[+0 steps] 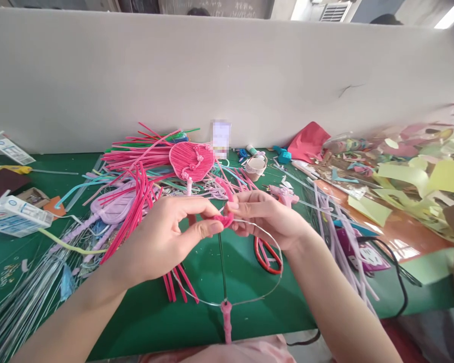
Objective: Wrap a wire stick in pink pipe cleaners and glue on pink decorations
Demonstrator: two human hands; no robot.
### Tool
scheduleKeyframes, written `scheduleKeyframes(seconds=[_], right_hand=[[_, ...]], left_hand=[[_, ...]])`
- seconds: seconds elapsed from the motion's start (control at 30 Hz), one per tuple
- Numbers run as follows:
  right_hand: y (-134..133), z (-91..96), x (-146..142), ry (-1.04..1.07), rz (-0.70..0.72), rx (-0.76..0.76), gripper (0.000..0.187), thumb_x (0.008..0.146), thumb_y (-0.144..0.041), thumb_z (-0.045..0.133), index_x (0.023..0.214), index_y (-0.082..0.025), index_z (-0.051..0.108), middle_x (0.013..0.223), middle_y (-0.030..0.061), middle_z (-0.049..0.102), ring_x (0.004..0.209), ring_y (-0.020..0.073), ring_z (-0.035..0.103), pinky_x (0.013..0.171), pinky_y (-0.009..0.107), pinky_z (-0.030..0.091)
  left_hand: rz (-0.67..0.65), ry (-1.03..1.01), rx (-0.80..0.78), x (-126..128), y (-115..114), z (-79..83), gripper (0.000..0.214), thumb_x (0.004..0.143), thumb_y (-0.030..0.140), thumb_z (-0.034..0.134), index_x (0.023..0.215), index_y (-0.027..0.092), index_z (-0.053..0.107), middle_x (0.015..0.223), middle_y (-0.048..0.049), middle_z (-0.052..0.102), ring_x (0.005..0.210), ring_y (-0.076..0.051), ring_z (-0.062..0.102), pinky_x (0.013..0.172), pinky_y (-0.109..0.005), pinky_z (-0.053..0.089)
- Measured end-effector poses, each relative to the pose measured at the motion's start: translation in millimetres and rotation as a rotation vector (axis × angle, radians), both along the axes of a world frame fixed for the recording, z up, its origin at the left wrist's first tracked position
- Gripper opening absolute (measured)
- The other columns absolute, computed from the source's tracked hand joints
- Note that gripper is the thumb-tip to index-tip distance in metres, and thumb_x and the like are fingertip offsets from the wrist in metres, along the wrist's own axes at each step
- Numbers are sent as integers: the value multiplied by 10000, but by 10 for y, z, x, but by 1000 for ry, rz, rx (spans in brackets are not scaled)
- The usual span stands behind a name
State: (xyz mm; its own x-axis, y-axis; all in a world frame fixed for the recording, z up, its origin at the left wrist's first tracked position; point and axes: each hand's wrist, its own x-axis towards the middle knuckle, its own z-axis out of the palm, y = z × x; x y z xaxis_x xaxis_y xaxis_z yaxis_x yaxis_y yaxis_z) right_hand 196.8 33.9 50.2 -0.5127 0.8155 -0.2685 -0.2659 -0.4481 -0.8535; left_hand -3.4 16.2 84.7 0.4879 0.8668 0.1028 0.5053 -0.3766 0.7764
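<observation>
Green table (pixel 155 312), white partition (pixel 227 75), pink pipe cleaners (pixel 136 156), wire hoop (pixel 222 267)

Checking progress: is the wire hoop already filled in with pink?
No, the hoop is bare wire with mat showing through; left hand and right hand pinch a pipe cleaner at its top.
</observation>
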Motion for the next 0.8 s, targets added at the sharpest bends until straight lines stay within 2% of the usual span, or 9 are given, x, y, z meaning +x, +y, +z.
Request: scheduleKeyframes(seconds=[0.2, 0.3, 0.43, 0.53, 0.67, 0.8], right_hand=[[-134, -111, -133, 133, 46, -185, 375, 516, -365, 922, 624, -134, 647, 599, -9, 615, 536, 65, 528, 464, 162, 342], [-213, -191, -186, 225, 38, -225, 330, 548, -340, 909, 654, -144, 666, 644, 1, 634, 572, 74, 522, 491, 176, 347], [-298, -317, -276, 333, -61, -176, 290, 565, -301, 904, 692, -181, 673, 680, -16, 615, 654, 101, 535, 614, 218, 428], [-344, -362, -341, 380, -117, -111, 304, 580, -338, 903, 724, -210, 668, 770, -4, 640, 757, 138, 577, 766, 280, 485], [-374, -388, -413, 440, -47, -93, 315, 640, -411, 869, 826, -232, 689, 872, 20, 663, 910, 191, 617, 954, 395, 468], [-364, -466, -502, 492, 27, -64, 360, 635, -447, 865, 901, -278, 690, 829, -9, 615, 947, 205, 609, 952, 438, 467]], left_hand=[[-27, -33, -9, -36, -8, -30, 236, 875, 394, 619, 776, 211, 729, 668, 2, 683, 633, -157, 616, 552, -231, 468], [-26, -41, -24, -54, -23, -34, 243, 883, 397, 619, 760, 216, 723, 689, 0, 688, 644, -160, 616, 575, -243, 476], [-92, -130, 18, -91, 5, -79, 197, 888, 374, 647, 779, 227, 720, 746, -7, 671, 718, -159, 611, 670, -257, 486], [-137, -173, 68, -117, 61, -128, 215, 863, 432, 676, 804, 230, 721, 870, -30, 616, 805, -172, 599, 757, -288, 499], [-40, -171, 89, -131, 113, -175, 282, 790, 486, 739, 901, 238, 664, 967, -37, 584, 925, -205, 579, 857, -335, 483], [10, -198, 26, -130, 132, -208, 427, 706, 490, 810, 983, 247, 595, 1052, -45, 605, 1024, -231, 567, 904, -362, 461]])
